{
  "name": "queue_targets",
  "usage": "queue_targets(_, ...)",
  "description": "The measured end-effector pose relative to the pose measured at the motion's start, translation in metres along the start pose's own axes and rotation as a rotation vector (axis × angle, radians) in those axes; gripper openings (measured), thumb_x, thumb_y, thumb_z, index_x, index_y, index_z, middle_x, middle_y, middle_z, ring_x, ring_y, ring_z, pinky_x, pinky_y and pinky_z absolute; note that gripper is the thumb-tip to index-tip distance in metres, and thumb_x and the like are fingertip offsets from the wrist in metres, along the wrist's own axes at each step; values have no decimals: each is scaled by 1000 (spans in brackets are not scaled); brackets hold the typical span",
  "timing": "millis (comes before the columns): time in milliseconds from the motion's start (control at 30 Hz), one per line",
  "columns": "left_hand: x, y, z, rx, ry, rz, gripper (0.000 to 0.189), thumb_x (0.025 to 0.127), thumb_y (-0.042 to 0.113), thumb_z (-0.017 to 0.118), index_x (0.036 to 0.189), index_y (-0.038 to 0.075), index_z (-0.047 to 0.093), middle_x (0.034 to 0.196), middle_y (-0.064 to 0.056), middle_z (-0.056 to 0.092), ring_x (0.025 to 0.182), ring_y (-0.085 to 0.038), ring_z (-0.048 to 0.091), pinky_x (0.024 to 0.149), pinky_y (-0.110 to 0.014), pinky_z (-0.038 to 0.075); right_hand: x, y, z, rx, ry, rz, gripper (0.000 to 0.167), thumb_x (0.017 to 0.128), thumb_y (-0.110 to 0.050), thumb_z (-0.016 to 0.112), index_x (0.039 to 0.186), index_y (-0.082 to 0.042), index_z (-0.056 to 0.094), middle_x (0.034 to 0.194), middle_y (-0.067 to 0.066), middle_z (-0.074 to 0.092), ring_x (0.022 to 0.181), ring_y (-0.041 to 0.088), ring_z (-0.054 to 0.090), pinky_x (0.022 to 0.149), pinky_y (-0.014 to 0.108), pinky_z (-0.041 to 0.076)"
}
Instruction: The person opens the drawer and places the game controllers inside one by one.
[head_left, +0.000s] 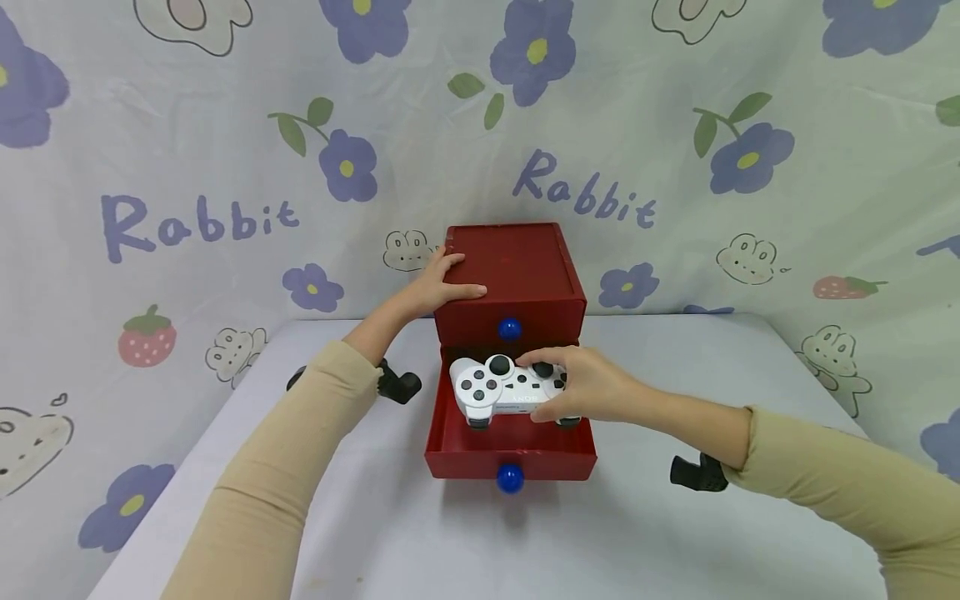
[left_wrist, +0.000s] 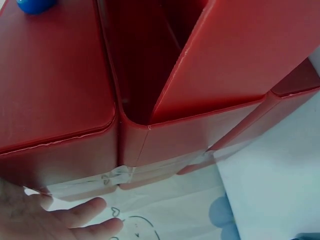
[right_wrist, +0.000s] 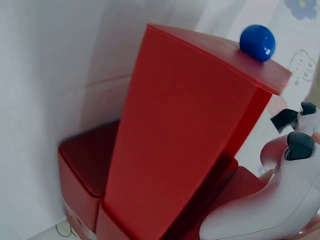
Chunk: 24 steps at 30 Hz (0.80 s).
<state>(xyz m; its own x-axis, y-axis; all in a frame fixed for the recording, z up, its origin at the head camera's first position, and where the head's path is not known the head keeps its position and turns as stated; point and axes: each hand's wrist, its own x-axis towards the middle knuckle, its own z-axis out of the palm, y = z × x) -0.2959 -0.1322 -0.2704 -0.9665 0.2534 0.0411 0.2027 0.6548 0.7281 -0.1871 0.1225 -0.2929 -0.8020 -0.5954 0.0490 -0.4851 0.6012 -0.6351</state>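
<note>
A white game controller [head_left: 480, 390] with black sticks and buttons is gripped at its right side by my right hand [head_left: 581, 385], thumb below and fingers above. It hangs over the pulled-out lower drawer [head_left: 510, 465] of a red cabinet [head_left: 510, 262]. In the right wrist view the controller [right_wrist: 270, 205] shows close up beside the drawer [right_wrist: 185, 120]. My left hand [head_left: 442, 283] rests on the cabinet's top at its left edge, fingers spread. Those spread fingers show at the lower left of the left wrist view, by the cabinet's side.
Blue knobs mark the closed upper drawer [head_left: 510, 329] and the lower drawer's front. The cabinet stands on a white table [head_left: 360, 533], near a printed curtain [head_left: 420, 175] behind it. Black straps [head_left: 699, 473] show at both wrists.
</note>
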Motion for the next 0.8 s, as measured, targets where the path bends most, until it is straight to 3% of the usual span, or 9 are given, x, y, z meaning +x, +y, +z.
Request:
queue_targets(333, 0, 1, 0, -23, -7, -7, 81, 84, 37, 59, 146, 7, 16, 154, -7, -7, 139, -30, 5, 108, -54, 18, 8, 10, 14, -14, 11, 6, 58, 70, -19, 79, 123, -12, 57, 114, 11, 57, 98, 22, 49, 71, 26, 49)
queue_targets(500, 1, 0, -1, -15, -4, -4, 81, 84, 36, 60, 146, 7, 17, 153, -8, -5, 139, -29, 6, 108, -52, 18, 12, 15, 21, -39, 18, -30, 57, 70, -20, 79, 122, -11, 58, 114, 10, 58, 99, 22, 49, 74, 28, 50)
queue_targets(800, 5, -7, 0, -10, 7, 21, 87, 80, 48, 60, 145, 8, 20, 153, -6, -2, 137, -29, 10, 107, -52, 21, 18, 18, 30, -61, 29, -12, 58, 69, -20, 80, 122, -11, 59, 112, 10, 59, 99, 22, 49, 72, 29, 50)
